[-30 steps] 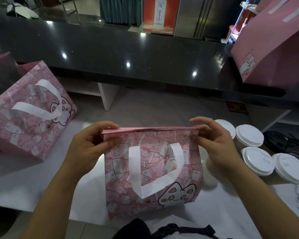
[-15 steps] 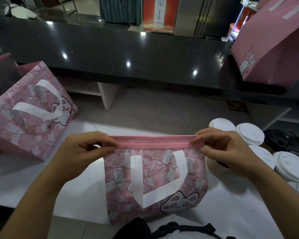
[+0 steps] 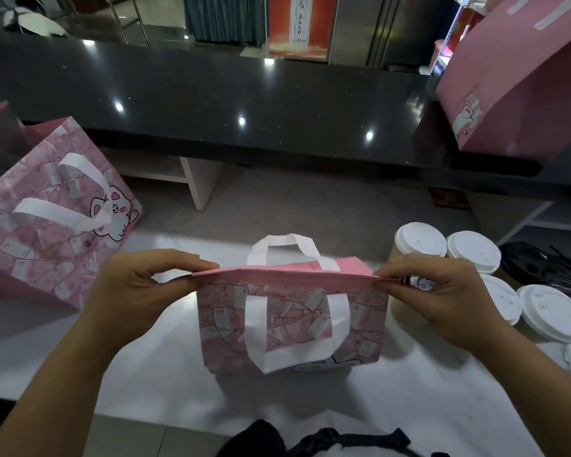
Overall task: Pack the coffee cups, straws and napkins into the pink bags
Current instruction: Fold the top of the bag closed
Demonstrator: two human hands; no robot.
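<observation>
Two hands hold one pink bag (image 3: 290, 328) at the middle of the white surface (image 3: 145, 374). The left hand (image 3: 136, 291) pinches the left end of the folded top edge between thumb and fingers; the right hand (image 3: 442, 295) pinches the right end likewise. The bag stands upright, just left of the coffee cups (image 3: 421, 240).

Handling, as judged: the bag is thin paper, light, easily creased and torn, and it stays soft along the fold. Take hold at the top corners or by the white handles (image 3: 282, 240), not by the printed panel. The cups look like stiff paper under press-on lids; grip them round the wall, upright.

Count: three pink bags in view, namely the held one, a second bag (image 3: 56, 219) at left and a third bag (image 3: 515, 70) on the dark counter (image 3: 211, 94) at upper right. At least four lidded cups show. Napkins cannot be counted; dark straws (image 3: 567, 275) lie at right, number unclear
</observation>
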